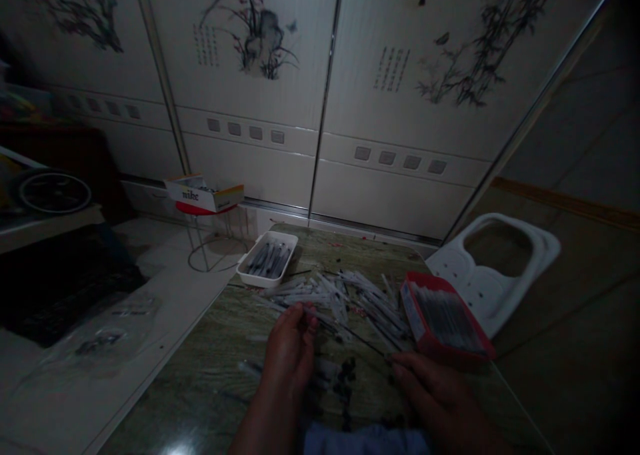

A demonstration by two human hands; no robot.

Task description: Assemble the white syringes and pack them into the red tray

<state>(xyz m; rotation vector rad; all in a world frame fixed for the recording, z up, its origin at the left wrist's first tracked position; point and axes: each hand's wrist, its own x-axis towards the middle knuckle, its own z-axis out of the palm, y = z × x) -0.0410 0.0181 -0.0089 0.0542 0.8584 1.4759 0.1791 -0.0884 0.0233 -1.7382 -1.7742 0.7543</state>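
Observation:
My left hand [293, 345] is closed, with thumb and fingertips pinching a pale, translucent pen barrel above the table. From that barrel's end a thin dark pen refill [367, 343] slants down to the right. My right hand [437, 385] pinches the refill's other end between thumb and forefinger. Beneath and beyond both hands lies a loose heap of translucent pen barrels [330, 293]. Small black pieces, perhaps pen caps [346, 369], are scattered on the table between my forearms. Dim light hides exactly how the barrel and refill meet.
A white tray [243, 273] of pens stands at the table's back left. On the right is a red box [425, 340] packed with pen barrels. A white plastic chair [537, 241] is behind it. A Nike box [193, 195] rests on a red stool [183, 207].

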